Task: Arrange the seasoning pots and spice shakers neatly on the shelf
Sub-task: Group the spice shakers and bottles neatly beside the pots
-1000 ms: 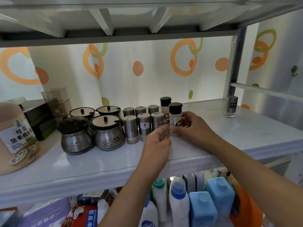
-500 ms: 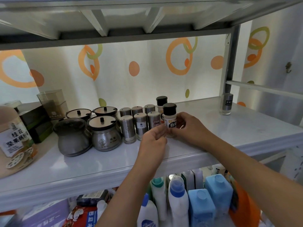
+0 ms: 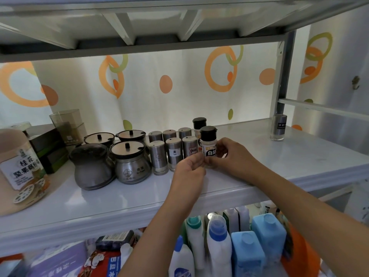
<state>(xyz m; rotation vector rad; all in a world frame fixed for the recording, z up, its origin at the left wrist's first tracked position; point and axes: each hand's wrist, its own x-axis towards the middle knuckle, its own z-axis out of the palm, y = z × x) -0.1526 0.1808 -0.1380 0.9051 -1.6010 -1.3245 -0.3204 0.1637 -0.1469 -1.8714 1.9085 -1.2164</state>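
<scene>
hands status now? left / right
Left hand: fingertips pinched on the base of the black-capped spice bottle.
Right hand: closed around the same bottle, which stands upright on the shelf.

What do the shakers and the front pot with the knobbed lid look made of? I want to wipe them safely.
The shakers: brushed steel sleeves, dull grey sheen, over clear glass or plastic bases. The front pot: polished metal, probably stainless, mirror reflections; its lid looks translucent plastic.
</scene>
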